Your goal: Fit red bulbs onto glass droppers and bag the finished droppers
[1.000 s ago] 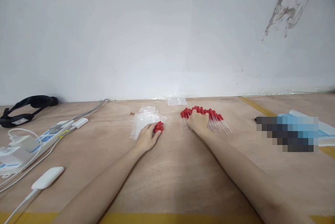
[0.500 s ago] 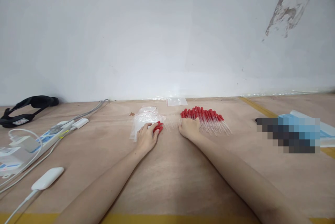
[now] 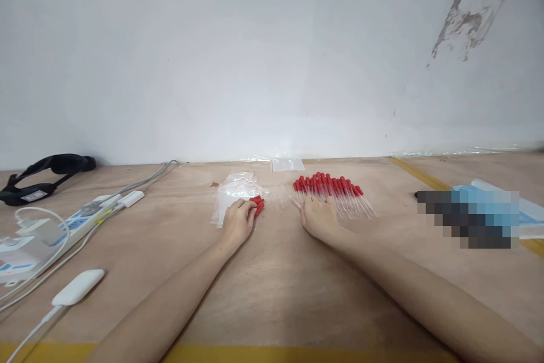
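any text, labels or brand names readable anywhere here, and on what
None can be read as it stands.
Power strip: blue and yellow markings on its face, too small and blurred to read.
Black strap: a pale label patch, too blurred to read.
White box at the left edge: blue print, unreadable.
Clear bags, red-capped droppers, left hand, right hand: no lettering visible.
Blue item at right: partly pixelated, nothing legible.

A small bundle of red-bulbed droppers [image 3: 256, 205], clear stems pointing right, lies on a stack of clear zip bags [image 3: 236, 193] on the plywood, while a larger fanned row of red-bulbed droppers [image 3: 335, 191] lies just to its right, bulbs toward the wall.
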Available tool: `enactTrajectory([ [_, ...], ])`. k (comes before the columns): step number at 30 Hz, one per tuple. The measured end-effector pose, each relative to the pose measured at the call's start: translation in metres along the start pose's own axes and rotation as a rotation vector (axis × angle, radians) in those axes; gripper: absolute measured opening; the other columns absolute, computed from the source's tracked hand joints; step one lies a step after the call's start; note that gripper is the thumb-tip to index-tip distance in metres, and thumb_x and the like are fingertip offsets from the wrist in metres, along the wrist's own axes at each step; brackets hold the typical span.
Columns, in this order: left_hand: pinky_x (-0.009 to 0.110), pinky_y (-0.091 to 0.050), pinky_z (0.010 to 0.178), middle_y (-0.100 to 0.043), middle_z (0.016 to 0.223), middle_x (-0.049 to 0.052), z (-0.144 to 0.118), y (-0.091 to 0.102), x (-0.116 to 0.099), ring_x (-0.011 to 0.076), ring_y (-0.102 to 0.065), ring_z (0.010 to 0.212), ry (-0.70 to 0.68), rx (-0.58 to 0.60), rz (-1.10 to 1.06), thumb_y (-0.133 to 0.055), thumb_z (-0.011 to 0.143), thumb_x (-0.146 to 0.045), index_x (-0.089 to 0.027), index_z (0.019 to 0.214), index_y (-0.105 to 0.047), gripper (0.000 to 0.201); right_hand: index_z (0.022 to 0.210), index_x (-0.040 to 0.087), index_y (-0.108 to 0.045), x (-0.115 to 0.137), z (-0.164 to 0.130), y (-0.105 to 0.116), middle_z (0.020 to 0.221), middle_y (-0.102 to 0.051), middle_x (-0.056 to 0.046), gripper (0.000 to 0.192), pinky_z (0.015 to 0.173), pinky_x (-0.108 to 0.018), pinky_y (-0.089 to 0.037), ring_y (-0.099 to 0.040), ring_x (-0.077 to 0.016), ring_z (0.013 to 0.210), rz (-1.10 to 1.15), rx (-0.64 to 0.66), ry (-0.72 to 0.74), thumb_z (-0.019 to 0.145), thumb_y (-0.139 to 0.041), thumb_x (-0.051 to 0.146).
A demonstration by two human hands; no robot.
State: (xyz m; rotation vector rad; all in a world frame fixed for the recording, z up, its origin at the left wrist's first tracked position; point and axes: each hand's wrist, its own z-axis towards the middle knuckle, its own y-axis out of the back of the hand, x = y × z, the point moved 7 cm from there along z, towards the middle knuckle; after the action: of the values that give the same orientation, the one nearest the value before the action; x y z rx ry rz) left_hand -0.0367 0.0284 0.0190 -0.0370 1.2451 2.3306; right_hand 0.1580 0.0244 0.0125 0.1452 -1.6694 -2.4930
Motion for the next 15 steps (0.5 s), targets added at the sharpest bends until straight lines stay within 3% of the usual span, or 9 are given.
enactTrajectory([
  [5, 0.035, -0.038, 0.077, -0.056, 0.091, 0.006, 0.005, 0.013, -0.009, 0.0237, -0.050, 0.088, 0.024, -0.100, 0.135, -0.050, 0.079, -0.028, -0.022, 0.091, -0.060, 0.016, 0.080, 0.014, -0.053, -0.016, -0.029, 0.005, 0.075, -0.061, -0.009, 0.026, 0.069, -0.034, -0.023, -0.053, -0.0191, 0.067, 0.048, -0.085, 0.134, 0.088, -0.030, 0.022],
  [11, 0.032, -0.040, 0.072, -0.056, 0.078, 0.005, 0.013, -0.003, 0.007, 0.0211, -0.053, 0.079, 0.072, 0.081, 0.040, -0.045, 0.081, -0.029, -0.018, 0.073, -0.059, 0.020, 0.084, 0.016, -0.055, -0.027, -0.038, 0.008, 0.081, -0.063, -0.005, 0.022, 0.073, -0.031, -0.021, -0.053, -0.0168, 0.073, 0.205, -0.212, 0.167, 0.088, -0.035, 0.025],
  [15, 0.031, -0.040, 0.070, -0.056, 0.075, 0.005, 0.011, -0.005, 0.004, 0.0197, -0.053, 0.076, 0.013, 0.056, -0.004, -0.042, 0.083, -0.025, -0.017, 0.073, -0.054, 0.018, 0.097, 0.017, -0.057, -0.026, -0.037, 0.006, 0.091, -0.063, -0.007, 0.025, 0.074, -0.031, -0.021, -0.053, -0.0176, 0.081, 0.203, -0.236, 0.162, 0.088, -0.035, 0.023],
])
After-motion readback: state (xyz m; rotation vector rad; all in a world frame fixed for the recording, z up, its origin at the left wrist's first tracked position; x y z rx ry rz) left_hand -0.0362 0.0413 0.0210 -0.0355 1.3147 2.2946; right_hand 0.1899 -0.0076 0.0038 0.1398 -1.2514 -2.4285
